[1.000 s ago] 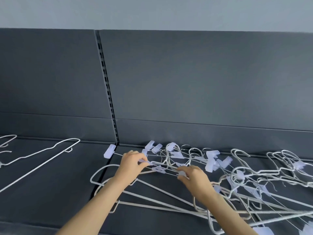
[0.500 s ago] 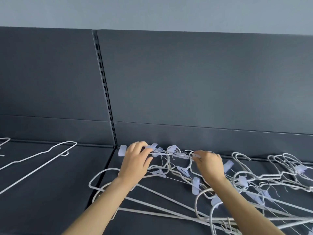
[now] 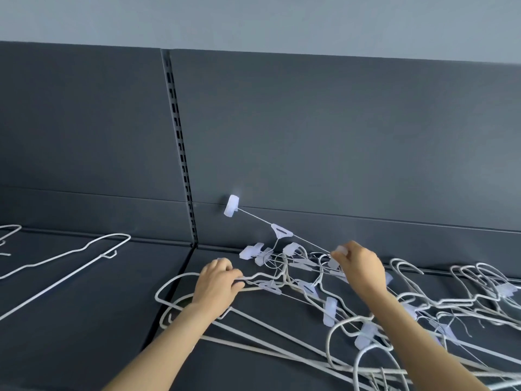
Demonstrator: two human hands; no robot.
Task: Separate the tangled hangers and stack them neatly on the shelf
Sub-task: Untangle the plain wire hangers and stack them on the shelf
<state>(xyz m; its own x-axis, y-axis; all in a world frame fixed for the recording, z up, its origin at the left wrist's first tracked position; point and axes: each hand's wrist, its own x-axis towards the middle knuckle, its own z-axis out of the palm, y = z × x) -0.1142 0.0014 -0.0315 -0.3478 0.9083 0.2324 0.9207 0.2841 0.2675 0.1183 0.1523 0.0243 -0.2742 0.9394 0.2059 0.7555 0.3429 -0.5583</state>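
A tangle of white hangers (image 3: 324, 300) with pale plastic clips covers the right half of the dark shelf (image 3: 84, 334). My right hand (image 3: 362, 268) pinches one end clip of a thin clip hanger (image 3: 280, 232) and holds it tilted up; its other clip (image 3: 231, 206) rises in the air at the upper left, in front of the back panel. My left hand (image 3: 218, 286) presses down on a white hanger (image 3: 174, 280) at the pile's left edge, fingers closed over its wire.
A single white hanger (image 3: 70, 266) lies apart on the left shelf section, with part of another hanger (image 3: 8, 235) at the far left edge. A slotted upright (image 3: 180, 148) divides the grey back panel. More hangers (image 3: 479, 289) pile at the far right.
My right hand has lifted the clip hanger so its left end swings up off the pile. My left hand let go of that hanger and dropped down onto a white hanger below.
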